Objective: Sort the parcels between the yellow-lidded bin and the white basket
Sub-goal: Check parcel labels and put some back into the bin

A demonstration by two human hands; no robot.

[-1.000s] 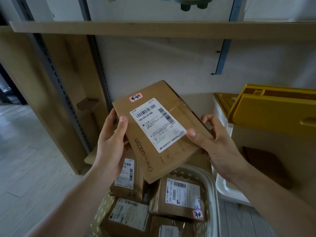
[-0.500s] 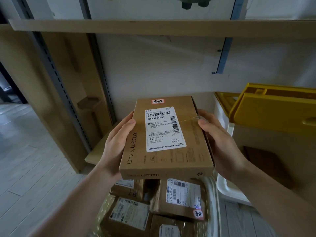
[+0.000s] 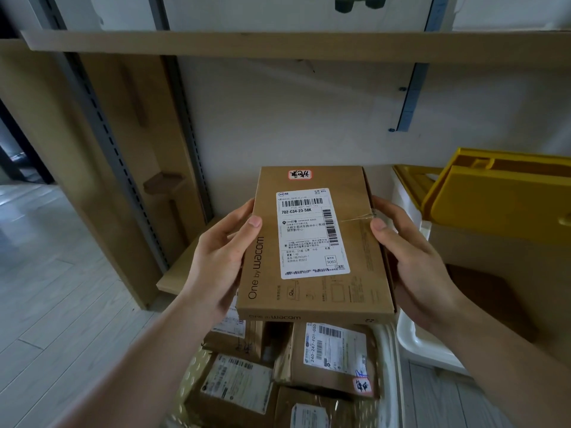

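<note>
Holding the Wacom box [image 3: 312, 242] above the white basket [image 3: 390, 359], left hand [image 3: 222, 257] and right hand [image 3: 411, 261] clamp its sides. Many parcels [image 3: 333, 356] still wait; yellow-lidded bin [image 3: 482, 196] sits open.

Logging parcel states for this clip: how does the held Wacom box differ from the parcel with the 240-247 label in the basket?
The Wacom box is up in both hands, left hand and right hand, label facing the camera; the 240-247 parcel lies in the white basket, untouched. The Wacom box's red-edged sticker sits at its far end, the parcel's at its near corner. Both are brown cardboard with white shipping labels.
</note>
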